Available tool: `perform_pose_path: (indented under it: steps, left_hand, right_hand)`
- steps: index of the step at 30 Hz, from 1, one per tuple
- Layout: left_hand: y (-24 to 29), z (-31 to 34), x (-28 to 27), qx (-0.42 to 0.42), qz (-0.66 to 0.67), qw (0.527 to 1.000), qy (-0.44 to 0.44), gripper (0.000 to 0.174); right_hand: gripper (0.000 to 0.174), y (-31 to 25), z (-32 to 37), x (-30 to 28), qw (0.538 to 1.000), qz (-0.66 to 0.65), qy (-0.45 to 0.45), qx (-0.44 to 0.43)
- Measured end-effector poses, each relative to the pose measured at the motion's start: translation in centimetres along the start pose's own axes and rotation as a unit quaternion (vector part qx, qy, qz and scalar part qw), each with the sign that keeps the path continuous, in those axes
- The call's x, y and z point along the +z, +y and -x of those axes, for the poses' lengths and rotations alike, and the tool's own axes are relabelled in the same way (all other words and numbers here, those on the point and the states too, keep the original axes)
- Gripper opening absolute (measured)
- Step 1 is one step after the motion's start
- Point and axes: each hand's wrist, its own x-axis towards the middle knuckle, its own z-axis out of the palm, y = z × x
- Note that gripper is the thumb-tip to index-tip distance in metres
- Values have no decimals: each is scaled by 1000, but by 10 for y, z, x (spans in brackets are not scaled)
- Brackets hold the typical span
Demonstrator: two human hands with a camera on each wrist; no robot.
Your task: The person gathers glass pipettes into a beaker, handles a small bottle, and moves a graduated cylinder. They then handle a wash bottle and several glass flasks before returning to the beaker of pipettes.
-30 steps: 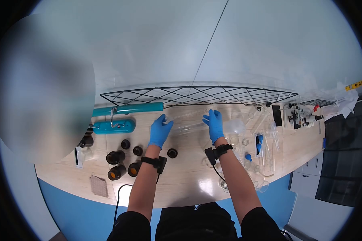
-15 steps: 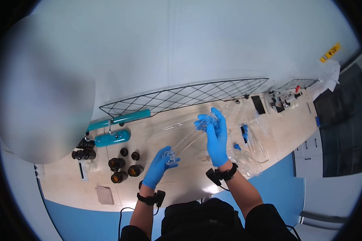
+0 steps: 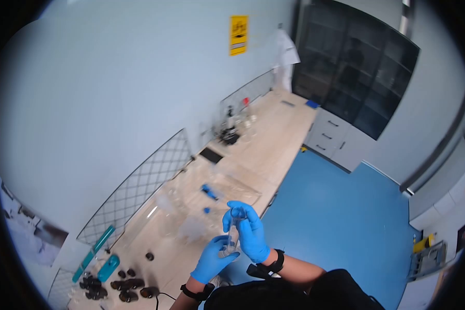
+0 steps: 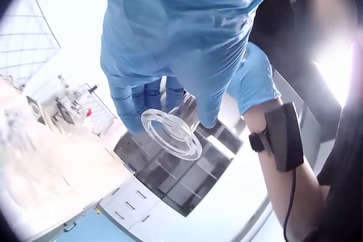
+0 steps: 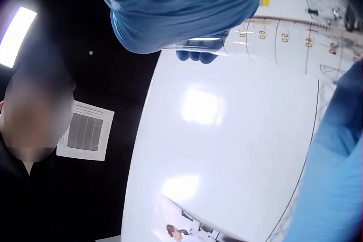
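Observation:
Both gloved hands hold a clear graduated cylinder (image 5: 272, 38) close to the body, past the table's front edge in the head view. My left hand (image 3: 212, 262) grips its lower end, and the ring-shaped foot (image 4: 182, 153) protrudes beyond the fingers in the left wrist view. Around the upper end curl the fingers of my right hand (image 3: 250, 236), covering part of the tube. Scale marks and numbers show along the tube in the right wrist view, rising toward the right hand.
On the table (image 3: 274, 139) stand dark bottles (image 3: 134, 284) and teal objects (image 3: 108, 267) at the near left. Blurred glassware and blue bulbs (image 3: 208, 192) lie mid-table. A black wire grid (image 3: 139, 186) runs along the wall; a glass-fronted cabinet (image 3: 356, 67) stands beyond the table.
The hands have lifted the cylinder from the table and brought it close to the body, where it stands steeper. The head view has swung right, toward the cabinet and blue floor.

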Motion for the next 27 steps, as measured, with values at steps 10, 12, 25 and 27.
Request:
perform_pose_path:
  steps: [10,12,25,27]
  left_hand:
    - [100,-127,256,104,-81,976,-172,42]
    - [93,-139,294,124,-24,981,-145,42]
    - [110,-313,355,134,44,968,-208,47]
    - [109,-360,362,159,52,966,-197,46]
  right_hand:
    - [57,-125,68,-233,965,205,100,-128]
    - [56,-137,68,-260,961,216,123,-124]
    - [48,-119,-31,-426,967,181,169,-67]
    - [47,-115,-67,-460,966,195,155,-70]
